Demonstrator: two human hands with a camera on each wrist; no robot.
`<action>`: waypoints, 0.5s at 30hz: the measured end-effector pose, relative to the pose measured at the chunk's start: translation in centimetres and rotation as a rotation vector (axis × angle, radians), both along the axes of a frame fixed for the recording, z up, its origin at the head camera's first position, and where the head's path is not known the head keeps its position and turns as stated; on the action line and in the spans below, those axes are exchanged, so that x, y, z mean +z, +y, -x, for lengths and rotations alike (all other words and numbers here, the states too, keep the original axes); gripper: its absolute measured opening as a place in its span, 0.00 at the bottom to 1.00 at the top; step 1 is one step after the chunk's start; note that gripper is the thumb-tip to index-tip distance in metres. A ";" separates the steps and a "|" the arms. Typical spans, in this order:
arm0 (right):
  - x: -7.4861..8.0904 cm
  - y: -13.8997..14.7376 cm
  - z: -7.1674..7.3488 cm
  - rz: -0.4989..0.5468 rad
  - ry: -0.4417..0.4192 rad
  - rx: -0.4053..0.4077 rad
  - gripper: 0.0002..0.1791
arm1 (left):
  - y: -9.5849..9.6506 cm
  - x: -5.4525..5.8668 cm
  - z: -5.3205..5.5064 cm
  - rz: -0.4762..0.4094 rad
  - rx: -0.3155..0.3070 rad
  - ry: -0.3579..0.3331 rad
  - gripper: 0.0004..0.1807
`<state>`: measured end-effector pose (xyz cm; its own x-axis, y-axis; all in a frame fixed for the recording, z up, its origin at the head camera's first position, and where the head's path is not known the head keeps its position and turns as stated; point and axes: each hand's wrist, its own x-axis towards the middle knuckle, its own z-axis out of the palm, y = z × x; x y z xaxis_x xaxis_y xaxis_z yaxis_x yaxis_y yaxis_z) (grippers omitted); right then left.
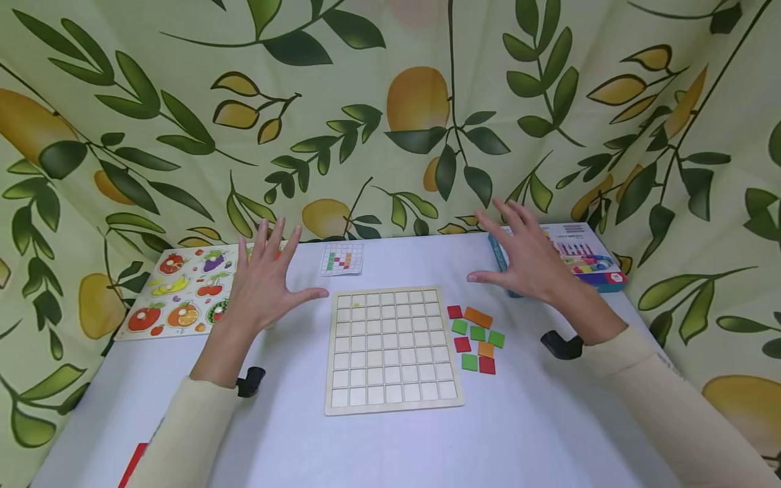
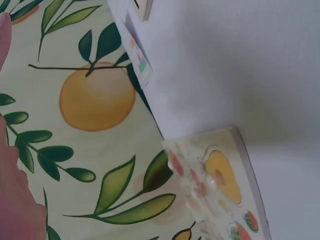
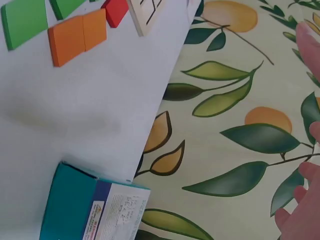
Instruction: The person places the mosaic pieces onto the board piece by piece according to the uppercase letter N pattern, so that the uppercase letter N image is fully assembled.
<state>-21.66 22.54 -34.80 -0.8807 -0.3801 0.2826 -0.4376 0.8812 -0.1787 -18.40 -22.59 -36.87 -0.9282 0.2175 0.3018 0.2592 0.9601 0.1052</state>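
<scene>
Both hands are raised above the table with fingers spread, holding nothing. In the head view the left hand (image 1: 261, 288) overlaps the right part of a fruit picture board (image 1: 165, 318). Across from it, the right hand (image 1: 521, 261) overlaps the left part of a teal box (image 1: 588, 254). Between and below them lies a wooden grid board (image 1: 393, 349) with bare square cells. Right of the board are several loose red, green and orange tiles (image 1: 478, 332). In the right wrist view, orange tiles (image 3: 77, 37) lie side by side near the board's corner.
A small card (image 1: 341, 259) with a coloured square pattern lies behind the grid board. A fruit-and-leaf printed curtain (image 1: 366, 122) hangs along the table's back edge. Something red (image 1: 133, 464) shows beside the left sleeve at the front left. Dark wrist bands (image 1: 250, 383) sit on both wrists.
</scene>
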 end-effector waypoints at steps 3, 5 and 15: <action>-0.1 -0.4 -0.4 0.042 -0.027 0.016 0.60 | 0.0 -0.3 -0.4 -0.014 -0.001 -0.008 0.67; -0.3 -0.6 -0.7 0.070 -0.042 0.034 0.59 | 0.0 -0.6 -0.8 -0.021 0.001 -0.020 0.67; -1.9 -1.1 -2.5 0.150 -0.204 0.117 0.51 | 0.9 -2.4 -2.3 -0.059 -0.119 -0.293 0.66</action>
